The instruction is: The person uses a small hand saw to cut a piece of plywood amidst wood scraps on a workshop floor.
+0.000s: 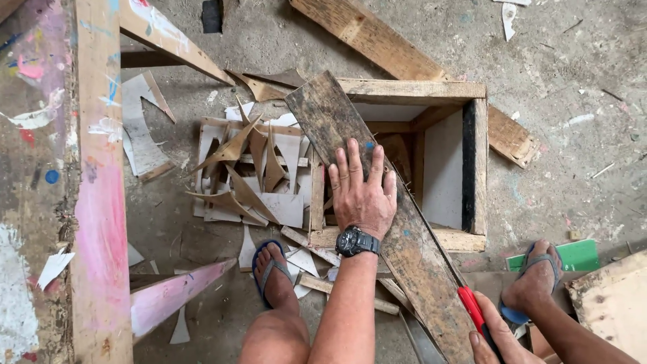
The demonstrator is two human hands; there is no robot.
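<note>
While the left hand (pixel 362 195) presses flat, fingers spread, the plank (pixel 377 222) runs diagonally from far left to near right across the box (pixel 475 168). The right hand (pixel 495 340) grips the red-handled saw (pixel 472 307), fingers curled round it, its blade along the plank's right edge.

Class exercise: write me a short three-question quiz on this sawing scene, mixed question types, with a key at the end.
1. True or false: the left hand lies flat on the plank.
2. What does the right hand grip? A) a red-handled saw B) a hammer C) a brush
3. Fill in: the plank rests across an open wooden ____.

Key:
1. True; its palm presses the dark plank.
2. A; the saw runs along the plank's right edge.
3. Box; the plank lies slantwise over the box, with thin offcuts piled to its left.
</note>
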